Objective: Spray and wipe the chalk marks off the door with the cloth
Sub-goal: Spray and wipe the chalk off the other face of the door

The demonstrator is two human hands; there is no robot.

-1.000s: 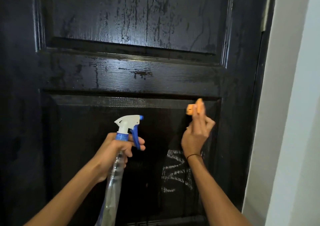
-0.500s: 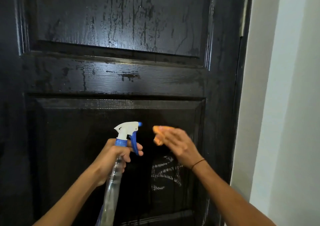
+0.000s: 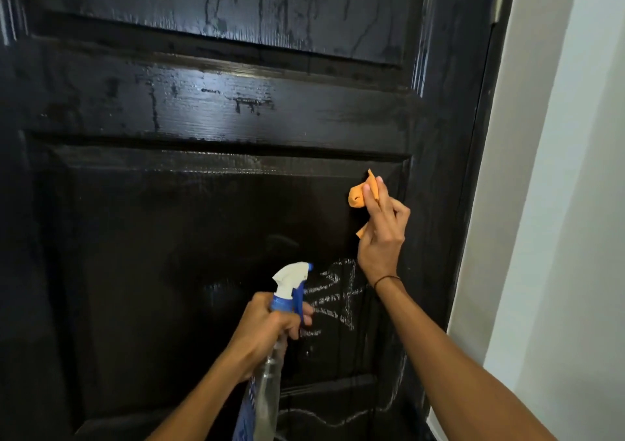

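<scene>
Orange cloth [image 3: 359, 197], soft, light and crumpling easily, is bunched under the right hand [image 3: 382, 237] fingers against the door [image 3: 203, 109] upper right of the chalk marks [image 3: 333, 300]; left hand [image 3: 267, 329] grips the spray bottle [image 3: 270, 366] neck.

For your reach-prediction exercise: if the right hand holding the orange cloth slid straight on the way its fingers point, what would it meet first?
The right hand points up the black wooden door. It would probably meet the raised top edge of the lower recessed panel first, though depth is unclear.
</scene>
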